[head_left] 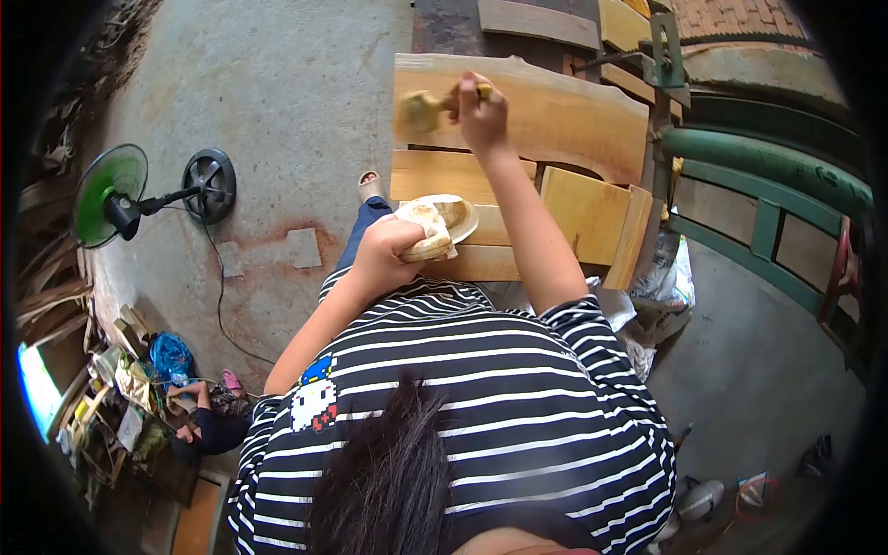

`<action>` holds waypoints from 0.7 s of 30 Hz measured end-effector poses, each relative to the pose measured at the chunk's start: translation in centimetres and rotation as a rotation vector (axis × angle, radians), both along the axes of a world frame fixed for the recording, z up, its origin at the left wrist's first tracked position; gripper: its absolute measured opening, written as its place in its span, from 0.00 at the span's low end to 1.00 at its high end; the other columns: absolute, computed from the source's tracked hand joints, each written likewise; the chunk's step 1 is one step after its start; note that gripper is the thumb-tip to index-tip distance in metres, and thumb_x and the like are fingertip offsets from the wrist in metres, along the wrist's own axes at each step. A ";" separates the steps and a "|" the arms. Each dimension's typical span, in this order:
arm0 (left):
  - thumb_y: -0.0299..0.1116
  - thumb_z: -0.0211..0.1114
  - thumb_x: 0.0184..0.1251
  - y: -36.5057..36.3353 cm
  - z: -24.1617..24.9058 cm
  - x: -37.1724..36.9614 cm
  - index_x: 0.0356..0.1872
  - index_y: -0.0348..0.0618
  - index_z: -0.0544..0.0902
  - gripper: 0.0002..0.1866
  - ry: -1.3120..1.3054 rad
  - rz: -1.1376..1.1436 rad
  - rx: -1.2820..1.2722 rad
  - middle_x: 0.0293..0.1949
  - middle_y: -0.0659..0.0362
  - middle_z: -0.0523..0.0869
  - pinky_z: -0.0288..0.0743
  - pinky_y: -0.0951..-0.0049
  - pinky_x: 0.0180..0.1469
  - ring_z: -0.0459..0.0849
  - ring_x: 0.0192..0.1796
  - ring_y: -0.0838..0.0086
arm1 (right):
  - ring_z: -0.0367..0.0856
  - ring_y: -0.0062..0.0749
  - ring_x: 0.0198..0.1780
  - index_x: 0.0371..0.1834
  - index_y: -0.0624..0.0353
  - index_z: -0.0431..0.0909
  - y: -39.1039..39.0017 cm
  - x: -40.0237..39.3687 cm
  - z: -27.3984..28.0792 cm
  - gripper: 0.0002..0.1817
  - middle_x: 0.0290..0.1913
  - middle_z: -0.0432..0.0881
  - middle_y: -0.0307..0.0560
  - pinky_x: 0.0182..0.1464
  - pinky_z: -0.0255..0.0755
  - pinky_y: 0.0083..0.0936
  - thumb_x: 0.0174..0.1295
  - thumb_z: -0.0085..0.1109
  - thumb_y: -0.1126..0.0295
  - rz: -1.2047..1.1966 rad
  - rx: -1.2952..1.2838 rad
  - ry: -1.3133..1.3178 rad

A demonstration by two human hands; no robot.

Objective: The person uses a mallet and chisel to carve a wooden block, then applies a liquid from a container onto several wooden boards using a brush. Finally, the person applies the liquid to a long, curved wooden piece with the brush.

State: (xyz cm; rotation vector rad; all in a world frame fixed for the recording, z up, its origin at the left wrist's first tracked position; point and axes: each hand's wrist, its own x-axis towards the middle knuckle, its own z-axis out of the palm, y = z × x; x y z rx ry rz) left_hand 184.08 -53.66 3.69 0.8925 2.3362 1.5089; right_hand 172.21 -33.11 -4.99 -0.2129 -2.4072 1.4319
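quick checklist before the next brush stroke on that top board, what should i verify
1. Right hand grips the brush: ok.
2. Brush head on the top board: ok, it rests near the left end.
3. Left hand steadies the bowl: ok, gripped at the rim with a cloth.
4. Enough finish in the bowl: cannot tell.
5. Board lying stable on the wooden frame: cannot tell.
6. Fan blowing at the work: cannot tell.

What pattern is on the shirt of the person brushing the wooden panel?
Black and white horizontal stripes on the short-sleeved shirt, seen best in the head view.
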 end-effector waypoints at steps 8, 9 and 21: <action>0.25 0.70 0.40 0.1 -0.2 -0.7 0.19 0.43 0.73 0.11 -0.014 -0.020 0.001 0.20 0.54 0.76 0.67 0.66 0.32 0.77 0.26 0.58 | 0.83 0.34 0.22 0.32 0.65 0.75 10.2 0.7 -2.5 0.27 0.26 0.82 0.52 0.22 0.80 0.25 0.72 0.37 0.52 -0.399 -0.577 0.023; 0.25 0.70 0.40 0.1 -0.1 -0.8 0.19 0.43 0.74 0.11 -0.006 -0.023 0.010 0.20 0.54 0.76 0.68 0.66 0.32 0.77 0.26 0.58 | 0.83 0.35 0.21 0.32 0.68 0.75 12.9 2.0 -1.9 0.29 0.26 0.83 0.54 0.21 0.80 0.24 0.73 0.35 0.51 -0.547 -0.491 -0.004; 0.26 0.71 0.39 0.3 -0.1 -0.9 0.20 0.43 0.75 0.10 0.005 -0.002 0.025 0.20 0.54 0.77 0.69 0.66 0.32 0.78 0.27 0.59 | 0.82 0.43 0.41 0.53 0.59 0.78 32.9 9.2 -3.5 0.20 0.43 0.83 0.56 0.45 0.74 0.35 0.63 0.51 0.58 -0.773 0.779 -0.071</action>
